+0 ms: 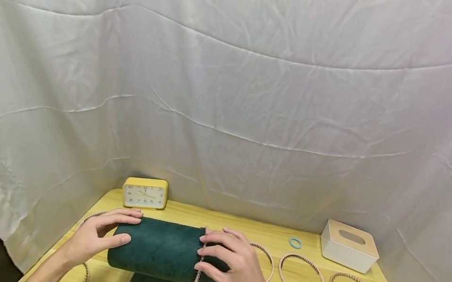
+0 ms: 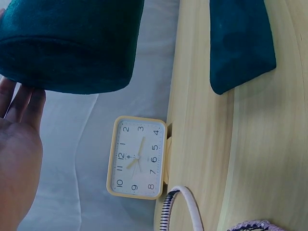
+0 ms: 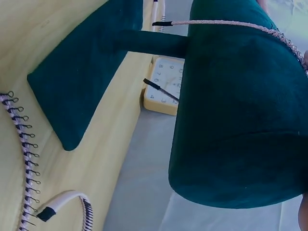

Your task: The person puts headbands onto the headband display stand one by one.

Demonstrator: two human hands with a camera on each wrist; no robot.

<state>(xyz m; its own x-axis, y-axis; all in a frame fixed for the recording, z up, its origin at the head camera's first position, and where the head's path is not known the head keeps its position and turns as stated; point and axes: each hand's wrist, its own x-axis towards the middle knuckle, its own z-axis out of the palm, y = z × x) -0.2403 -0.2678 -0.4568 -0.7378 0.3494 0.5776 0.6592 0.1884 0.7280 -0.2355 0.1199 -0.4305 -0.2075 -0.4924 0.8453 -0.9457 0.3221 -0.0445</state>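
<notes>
A dark green velvet headband stand (image 1: 160,249) has a thick horizontal roll above a flat base (image 3: 82,82). Over the roll's right part hangs a thin braided pink headband (image 1: 197,278); its dark-tipped ends show beneath the roll in the right wrist view. My left hand (image 1: 89,237) rests at the roll's left end, thumb in front and fingers spread over the top. With slightly bent fingers, my right hand (image 1: 240,262) touches the headband along the top and front of the roll. Most of the right hand lies outside the right wrist view.
Several similar headbands (image 1: 302,258) lie right of the stand, and others (image 1: 84,277) on the left. A yellow alarm clock (image 1: 145,193) stands behind at left. At the back right are a blue ring (image 1: 295,243) and a white tissue box (image 1: 346,252). Pale curtains (image 1: 229,113) surround the table.
</notes>
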